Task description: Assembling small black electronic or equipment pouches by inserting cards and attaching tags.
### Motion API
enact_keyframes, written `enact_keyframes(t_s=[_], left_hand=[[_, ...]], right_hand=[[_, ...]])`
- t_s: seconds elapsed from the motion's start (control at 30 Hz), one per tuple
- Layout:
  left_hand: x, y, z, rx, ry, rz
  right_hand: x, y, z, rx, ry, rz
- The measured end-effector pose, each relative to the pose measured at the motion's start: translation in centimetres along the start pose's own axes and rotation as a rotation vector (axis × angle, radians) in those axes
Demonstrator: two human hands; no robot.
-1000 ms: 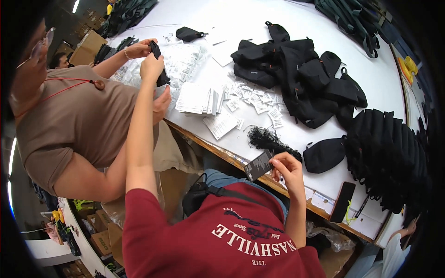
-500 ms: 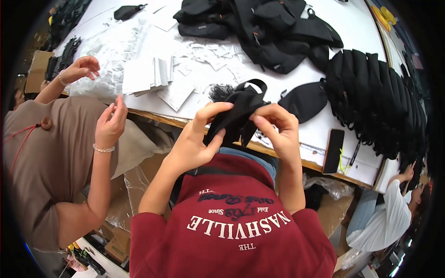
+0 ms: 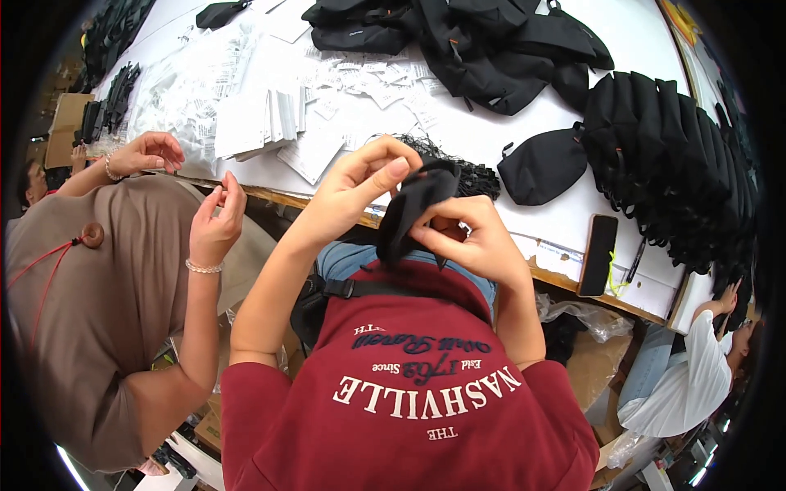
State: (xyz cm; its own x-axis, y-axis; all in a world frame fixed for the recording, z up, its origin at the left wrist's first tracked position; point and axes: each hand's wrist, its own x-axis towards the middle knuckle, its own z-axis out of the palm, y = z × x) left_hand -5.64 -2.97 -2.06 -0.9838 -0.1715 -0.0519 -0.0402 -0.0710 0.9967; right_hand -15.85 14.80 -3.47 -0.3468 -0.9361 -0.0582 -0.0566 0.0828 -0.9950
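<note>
Roughly, by item:
Left hand: the left hand (image 3: 360, 184) is raised above the lap, wrist bent, fingers curled; thumb and forefinger pinch the upper edge of the black pouch (image 3: 413, 204).
Right hand: the right hand (image 3: 471, 241) sits just below and to the right, fingers folded inward and closed on the pouch's lower part.
Forearms: both rise from the lower edge and meet over the red shirt (image 3: 409, 393).
Change from half a second back: the hands sit a little further apart; the left has climbed higher and the pouch is drawn out longer between them.
Change from a second back: then the left arm stretched far out to the left and only the right held a small dark item; now both close on the pouch.
Pouch axis: long axis runs steeply, upper end tilted up-right toward the table edge (image 3: 270, 195), lower end down-left toward the lap.
Pouch place: held in the air, in front of the table, not resting on it.
Nearby: a black pouch on the table (image 3: 540, 164) lies to the right; a dark phone (image 3: 598, 254) near the edge; white paper tags (image 3: 270, 123) to the left.
Neighbour: another person's hand (image 3: 214, 225) with a bead bracelet is raised at left, well apart.
</note>
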Motion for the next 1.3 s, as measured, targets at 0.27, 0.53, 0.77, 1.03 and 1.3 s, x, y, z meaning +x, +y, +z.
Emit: enact_keyframes(t_s=[0.27,0.53,0.77,1.03,1.3], left_hand=[[0.2,3.1,-0.8,0.252,-0.363,-0.067],[-1.8,5.2,0.1,0.623,-0.344,0.120],[-2.4,7.1,0.1,0.757,-0.375,0.233],[-3.7,9.0,0.4,0.997,-0.145,0.397],[-4.9,3.9,3.6,0.375,0.778,0.600]], right_hand=[[-0.2,0.8,-0.1,-0.160,-0.144,-0.085],[0.0,1.6,0.7,-0.081,-0.119,-0.092],[0.5,0.7,0.1,0.062,-0.170,-0.088],[0.0,-0.1,-0.3,0.086,-0.188,-0.079],[-1.7,-6.0,0.1,-0.122,0.146,-0.164]])
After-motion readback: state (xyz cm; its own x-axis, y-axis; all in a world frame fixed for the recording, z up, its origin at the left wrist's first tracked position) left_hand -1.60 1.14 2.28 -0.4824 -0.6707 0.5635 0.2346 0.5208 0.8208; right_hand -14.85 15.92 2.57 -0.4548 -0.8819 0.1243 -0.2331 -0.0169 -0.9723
